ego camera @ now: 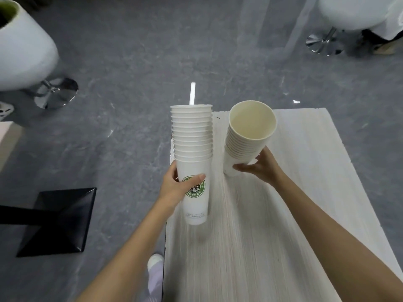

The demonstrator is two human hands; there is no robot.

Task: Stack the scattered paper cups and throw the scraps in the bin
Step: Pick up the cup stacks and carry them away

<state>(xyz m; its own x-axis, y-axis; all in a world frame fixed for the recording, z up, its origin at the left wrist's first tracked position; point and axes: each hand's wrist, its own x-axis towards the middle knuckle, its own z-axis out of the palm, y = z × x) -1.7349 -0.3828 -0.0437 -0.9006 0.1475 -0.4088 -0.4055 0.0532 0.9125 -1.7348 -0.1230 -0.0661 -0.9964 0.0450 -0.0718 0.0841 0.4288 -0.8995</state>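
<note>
Cups (193, 131) are in two stacks over the desk (272, 247). Nearer, the grip of the left hand (174, 189) wraps the bottom cup of the logo stack (196, 205), upright at the desk's 9 o'clock edge. At 2 o'clock from it, the grip of the right hand (260, 168) holds the plain stack (244, 147) at its base, mouth tilted toward the camera. To merge: line up the axes first, then seat base in mouth squarely and press lightly.

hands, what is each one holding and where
Left hand grips the tall cup stack round its bottom cup; right hand holds the shorter stack near its base.
</note>
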